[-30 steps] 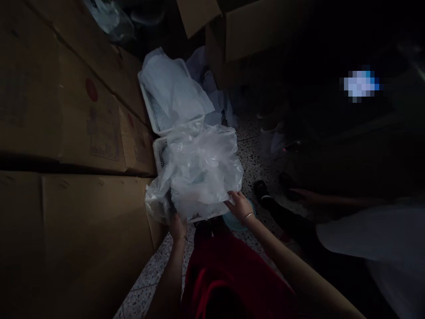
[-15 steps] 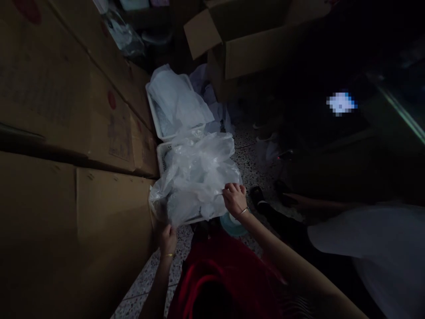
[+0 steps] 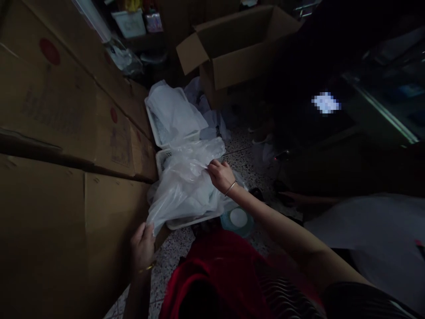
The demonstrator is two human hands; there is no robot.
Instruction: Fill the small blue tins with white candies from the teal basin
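Note:
A large, thin, clear plastic bag (image 3: 186, 186) lies crumpled over the nearer white plastic basket (image 3: 195, 220). My left hand (image 3: 143, 243) pinches a corner of it at the lower left, beside the cardboard boxes, and the film is drawn taut towards that hand. Higher and further right, my right hand (image 3: 221, 175) is closed on another part of the plastic. What fills the basket under the film cannot be made out clearly.
Stacked cardboard boxes (image 3: 109, 212) wall the left side. Behind stands a second white basket (image 3: 151, 117) under white sheeting, then an open carton (image 3: 239, 66). A teal tub (image 3: 237, 221) sits near my feet. At right is another person in a pale garment (image 3: 358, 226).
My left hand has moved left, pulling the plastic bag's corner outward and stretching the film. My right hand has shifted up and left, still gripping the plastic. The teal tub is more exposed.

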